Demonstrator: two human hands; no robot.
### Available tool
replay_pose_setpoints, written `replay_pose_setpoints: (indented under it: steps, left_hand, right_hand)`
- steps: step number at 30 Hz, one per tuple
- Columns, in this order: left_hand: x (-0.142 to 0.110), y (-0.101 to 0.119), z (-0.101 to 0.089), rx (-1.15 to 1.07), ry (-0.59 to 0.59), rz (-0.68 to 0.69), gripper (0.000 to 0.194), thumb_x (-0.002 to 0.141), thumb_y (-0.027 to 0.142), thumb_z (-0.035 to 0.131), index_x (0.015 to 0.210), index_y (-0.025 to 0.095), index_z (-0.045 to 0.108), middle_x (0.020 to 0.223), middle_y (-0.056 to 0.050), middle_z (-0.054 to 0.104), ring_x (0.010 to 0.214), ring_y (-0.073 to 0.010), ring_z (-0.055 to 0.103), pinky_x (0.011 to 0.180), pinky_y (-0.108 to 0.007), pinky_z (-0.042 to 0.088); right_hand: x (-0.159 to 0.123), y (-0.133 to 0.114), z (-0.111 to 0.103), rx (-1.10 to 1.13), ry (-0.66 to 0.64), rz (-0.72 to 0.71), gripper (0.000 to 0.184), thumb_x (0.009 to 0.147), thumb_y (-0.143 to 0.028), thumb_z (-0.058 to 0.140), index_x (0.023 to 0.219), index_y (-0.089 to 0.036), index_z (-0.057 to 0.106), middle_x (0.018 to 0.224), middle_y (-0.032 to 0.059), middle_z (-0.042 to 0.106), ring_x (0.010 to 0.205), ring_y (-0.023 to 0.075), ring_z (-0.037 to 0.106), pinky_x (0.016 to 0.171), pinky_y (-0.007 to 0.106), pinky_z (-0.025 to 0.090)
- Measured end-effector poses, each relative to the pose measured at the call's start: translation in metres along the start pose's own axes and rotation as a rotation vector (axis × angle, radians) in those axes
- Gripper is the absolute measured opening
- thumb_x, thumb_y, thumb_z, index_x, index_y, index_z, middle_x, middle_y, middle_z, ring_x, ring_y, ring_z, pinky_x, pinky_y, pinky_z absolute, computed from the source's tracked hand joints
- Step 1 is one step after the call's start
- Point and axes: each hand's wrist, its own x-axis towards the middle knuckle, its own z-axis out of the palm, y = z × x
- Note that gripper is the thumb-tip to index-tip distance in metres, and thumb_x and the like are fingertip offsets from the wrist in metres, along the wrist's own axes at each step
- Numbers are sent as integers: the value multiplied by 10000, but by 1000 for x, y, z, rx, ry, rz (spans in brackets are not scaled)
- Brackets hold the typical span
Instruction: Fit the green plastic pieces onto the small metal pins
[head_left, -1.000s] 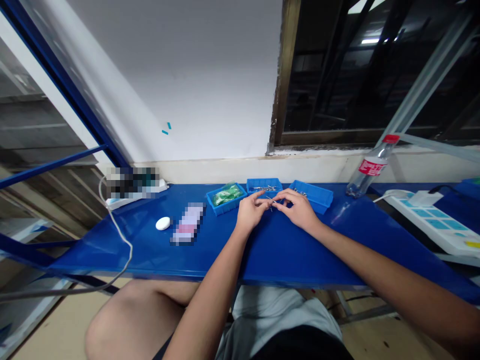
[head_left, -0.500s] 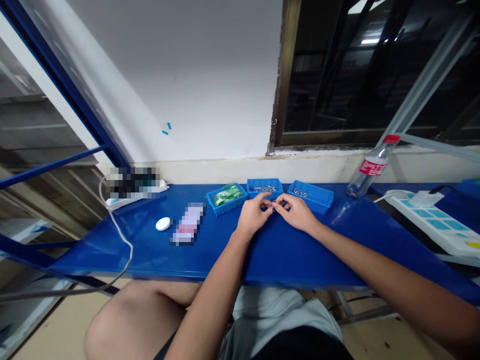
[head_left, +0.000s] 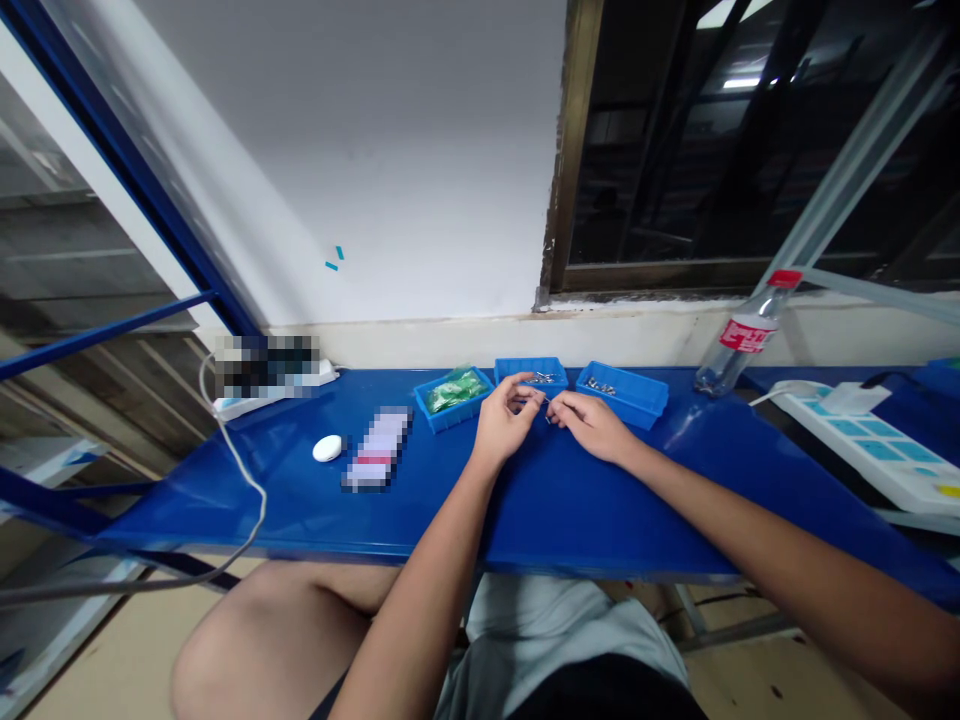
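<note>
Small metal piece (head_left: 548,419) pinched between left hand (head_left: 508,424) and right hand (head_left: 594,427), above the tabletop (head_left: 600,520), green packets (head_left: 456,388) held in a blue bin (head_left: 460,414) beyond the left hand

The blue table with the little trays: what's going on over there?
Someone sits at the blue table, left hand and right hand close together in front of three trays. Between them, they seem to pinch something tiny and metallic, too small to make out. The left tray holds green packets; the middle tray and right tray hold small metal parts.
</note>
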Motion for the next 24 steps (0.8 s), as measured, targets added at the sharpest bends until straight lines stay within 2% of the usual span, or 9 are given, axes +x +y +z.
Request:
replay_pose_setpoints:
  steps: [4, 8, 12, 17, 20, 22, 24]
  left_hand:
    - [1, -4, 0, -37, 11, -29, 394, 967, 305, 675, 1331, 172, 606, 1078, -88, 794, 940, -185, 765, 857, -293, 605]
    - [1, -8, -1, 61, 105, -81, 311, 989, 322, 638, 1268, 183, 650, 1060, -80, 798, 926, -193, 767, 852, -303, 602]
    - [2, -8, -4, 103, 178, -124, 271, 1013, 305, 591, 1242, 181, 665, 1030, -84, 804, 921, -206, 768, 844, -319, 604]
    - [2, -2, -6, 109, 253, -150, 244, 1009, 313, 608, 1192, 171, 686, 951, -78, 805, 841, -205, 760, 772, -300, 593]
    - [2, -1, -7, 96, 280, -150, 250, 1022, 321, 582, 1189, 169, 688, 941, -80, 801, 823, -201, 757, 739, -286, 584]
    - [1, -2, -7, 81, 284, -144, 255, 1031, 313, 557, 1195, 166, 685, 955, -87, 800, 836, -204, 758, 720, -280, 579]
    - [2, -3, -8, 72, 283, -135, 250, 1034, 295, 541, 1192, 166, 684, 969, -89, 799, 848, -203, 758, 729, -282, 582]
  right_hand:
    - [2, -2, 4, -73, -27, -51, 289, 1028, -373, 496, 877, -242, 703, 879, 49, 733, 795, 217, 669, 709, 333, 518]
    - [6, 6, 4, 41, 69, 83, 283, 1015, -406, 507, 963, -241, 731, 856, 37, 736, 744, 206, 674, 702, 332, 531]
    - [16, 15, 1, 101, 143, 165, 334, 1008, -466, 502, 942, -227, 725, 761, 19, 700, 648, 186, 631, 603, 302, 487]
    - [26, 16, 0, -54, 212, 225, 475, 1038, -543, 469, 787, -217, 706, 620, 8, 675, 561, 179, 618, 583, 303, 459]
    - [23, 11, 4, -182, 131, 106, 414, 1052, -486, 491, 830, -221, 718, 685, 16, 719, 618, 195, 661, 646, 325, 504]
    - [19, 6, 9, -236, 51, -65, 290, 1050, -397, 522, 977, -227, 744, 892, 52, 780, 826, 235, 719, 795, 371, 557]
    - [16, 1, 16, -270, -55, -251, 246, 1041, -291, 528, 1159, -236, 737, 1166, 91, 768, 1132, 277, 687, 1010, 448, 535]
